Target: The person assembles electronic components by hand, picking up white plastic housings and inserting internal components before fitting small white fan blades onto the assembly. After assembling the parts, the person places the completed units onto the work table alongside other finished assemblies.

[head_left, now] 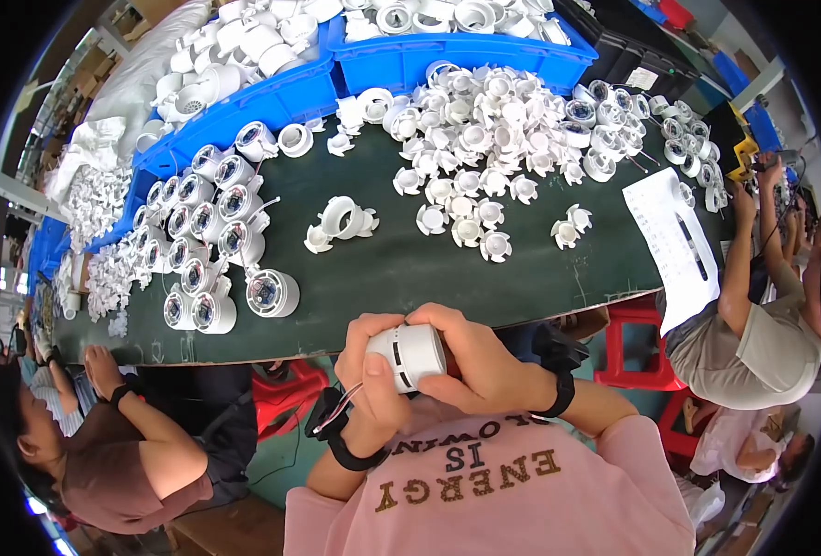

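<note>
Close to the table's front edge, both my hands grip a white cylindrical housing (410,355) with dark slots around its side. My left hand (372,378) wraps its left end, the thumb pressing on the side. My right hand (471,357) closes round the right end, fingers over the top. Thin wires (344,397) trail out beside my left hand. Beyond them on the green table (355,296) lie a white ring (343,219) with small finned pieces beside it. To the left, rows of white round units (271,293) face up, with metal and electronic parts inside.
A heap of white finned pieces (471,139) covers the middle back. Blue bins (466,57) of white housings stand behind it. More round units (605,139) and a paper sheet with a pen (672,246) lie rightward. People sit at both sides; red stools (635,347) are below.
</note>
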Action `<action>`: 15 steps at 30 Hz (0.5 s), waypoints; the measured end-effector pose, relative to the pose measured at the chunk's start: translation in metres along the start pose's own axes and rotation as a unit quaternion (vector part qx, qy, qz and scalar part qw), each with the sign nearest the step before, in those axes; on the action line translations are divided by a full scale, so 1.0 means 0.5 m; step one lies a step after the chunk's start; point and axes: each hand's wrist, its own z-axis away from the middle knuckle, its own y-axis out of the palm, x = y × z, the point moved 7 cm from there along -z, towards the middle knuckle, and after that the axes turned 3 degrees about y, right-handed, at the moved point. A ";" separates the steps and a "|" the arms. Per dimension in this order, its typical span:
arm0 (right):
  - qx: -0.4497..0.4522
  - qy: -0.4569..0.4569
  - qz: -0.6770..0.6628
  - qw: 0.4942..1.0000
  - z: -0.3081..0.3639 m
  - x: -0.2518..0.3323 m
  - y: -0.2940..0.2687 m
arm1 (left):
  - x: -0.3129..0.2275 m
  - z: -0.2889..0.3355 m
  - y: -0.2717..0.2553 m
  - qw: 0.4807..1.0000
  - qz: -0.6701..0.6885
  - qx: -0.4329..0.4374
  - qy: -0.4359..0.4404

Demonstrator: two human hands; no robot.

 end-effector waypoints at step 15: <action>0.038 0.077 0.186 0.979 -0.040 -0.056 0.011 | 0.077 -0.049 -0.050 0.996 -0.059 0.007 -0.073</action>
